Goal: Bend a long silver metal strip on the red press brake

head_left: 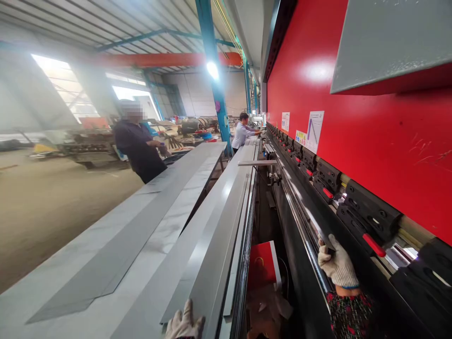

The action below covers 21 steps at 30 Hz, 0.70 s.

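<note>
**Gloved hands at the press brake**

At the bottom edge of the view, the left hand [184,322] in a white cotton glove shows only its fingers, spread and pointing away from the person, resting on the near end of a stack of long grey folded sheet-metal strips [219,226]. The stack's long axis runs straight away from the person, alongside the machine, toward the far end of the hall.

To the right and a little farther off, the right hand [337,263], also in a white glove with a dark flowered sleeve [349,313] below it, is raised with its fingers pointing up and closed on the near end of a narrow shiny metal strip [300,207]. That strip lies along the black lower bed of the red press brake [353,141], its length likewise pointing away.

Left of the stack lie wide pale grey flat sheets [141,235] on a long table. Beyond them stands a person in dark clothes [139,148]; farther still, a person in a white shirt [242,132] reaches toward the machine's far end.
</note>
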Each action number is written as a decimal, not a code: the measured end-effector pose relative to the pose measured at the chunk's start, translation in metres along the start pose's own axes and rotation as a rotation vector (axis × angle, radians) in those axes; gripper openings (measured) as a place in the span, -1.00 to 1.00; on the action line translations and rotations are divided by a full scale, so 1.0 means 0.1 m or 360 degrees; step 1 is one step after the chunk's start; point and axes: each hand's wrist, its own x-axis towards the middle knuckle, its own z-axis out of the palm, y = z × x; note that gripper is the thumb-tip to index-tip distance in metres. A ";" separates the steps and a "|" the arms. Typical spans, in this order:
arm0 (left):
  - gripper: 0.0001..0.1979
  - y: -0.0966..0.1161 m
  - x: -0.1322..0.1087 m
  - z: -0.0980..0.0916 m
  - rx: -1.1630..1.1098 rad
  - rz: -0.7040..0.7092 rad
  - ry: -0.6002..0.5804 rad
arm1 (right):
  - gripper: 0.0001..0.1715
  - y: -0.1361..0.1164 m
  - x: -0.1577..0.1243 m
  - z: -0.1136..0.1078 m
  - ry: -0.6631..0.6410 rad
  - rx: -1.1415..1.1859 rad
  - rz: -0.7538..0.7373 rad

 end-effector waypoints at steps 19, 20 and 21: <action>-0.08 -0.04 0.10 0.11 0.0070 0.0003 -0.0055 | -0.53 0.04 -0.13 0.05 0.0110 0.0316 -0.0122; -0.08 -0.03 0.09 0.10 0.0057 0.0006 -0.0051 | -0.57 0.04 -0.11 0.04 0.0109 0.0305 -0.0131; -0.08 -0.03 0.08 0.09 0.0047 0.0010 -0.0044 | -0.63 0.05 -0.09 0.02 0.0106 0.0290 -0.0144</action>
